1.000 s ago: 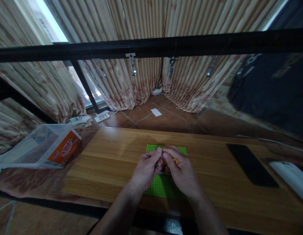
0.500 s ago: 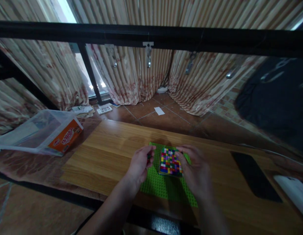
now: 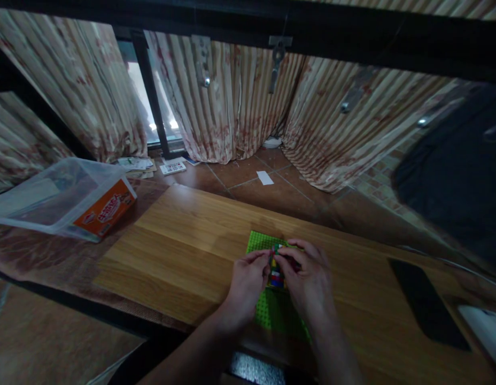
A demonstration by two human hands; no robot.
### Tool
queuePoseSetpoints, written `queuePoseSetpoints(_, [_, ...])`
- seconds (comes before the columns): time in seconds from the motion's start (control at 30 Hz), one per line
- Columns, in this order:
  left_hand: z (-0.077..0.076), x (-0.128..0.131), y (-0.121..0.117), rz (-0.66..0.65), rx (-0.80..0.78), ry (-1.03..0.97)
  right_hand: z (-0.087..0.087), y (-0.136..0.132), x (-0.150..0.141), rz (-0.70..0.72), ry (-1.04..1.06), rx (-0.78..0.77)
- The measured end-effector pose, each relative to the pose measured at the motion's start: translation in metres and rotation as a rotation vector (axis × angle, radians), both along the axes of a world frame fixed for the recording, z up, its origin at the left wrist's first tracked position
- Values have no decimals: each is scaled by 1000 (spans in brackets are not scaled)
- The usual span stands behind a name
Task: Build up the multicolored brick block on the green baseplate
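A green studded baseplate [image 3: 264, 309] lies on the wooden board, and on it sits a square block of small multicoloured toy bricks [image 3: 277, 279], largely covered by my hands. My left hand [image 3: 247, 280] is closed at the block's left edge, its thumb and forefinger pinched together; the small toy bricks in its curled fingers are mostly hidden. My right hand [image 3: 308, 272] reaches over the block from the right. Its fingers are bent in a pinch at the block's upper part, close to the left fingertips, and whatever they hold is too small to make out.
A clear plastic bin [image 3: 67, 200] with an orange label stands at the left. A dark flat phone-like object [image 3: 428, 305] and a white object [image 3: 482, 329] lie at the right. A dark metal bar [image 3: 240, 24] with hanging clips crosses above. Papers [image 3: 136, 164] lie beyond the bin.
My hands have come together over the brick block, my left hand moving right to its edge and my right hand covering more of it. The view has tilted down slightly.
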State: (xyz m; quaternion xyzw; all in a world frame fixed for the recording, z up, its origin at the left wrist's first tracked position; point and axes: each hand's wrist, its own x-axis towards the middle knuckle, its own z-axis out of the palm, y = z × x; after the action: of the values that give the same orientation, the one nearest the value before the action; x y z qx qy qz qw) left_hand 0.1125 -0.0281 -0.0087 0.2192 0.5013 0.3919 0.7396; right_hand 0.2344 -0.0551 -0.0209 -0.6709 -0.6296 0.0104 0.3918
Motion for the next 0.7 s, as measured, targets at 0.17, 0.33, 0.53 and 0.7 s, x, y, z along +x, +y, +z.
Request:
queuePoseSetpoints(0.17, [-7,6,-6,46,53,-21,1,0,-1,-10,18,-9])
queuePoseSetpoints(0.33, [-12,9,-7,71,80,-37,1,1,-1,0,20,0])
queuePoseSetpoints(0.53, [-16,10,-8,87,128,-49,1,0,0,8,17,8])
queuePoseSetpoints(0.7, [-13,10,-9,81,140,-82,4,-2,0,-23,87,-24])
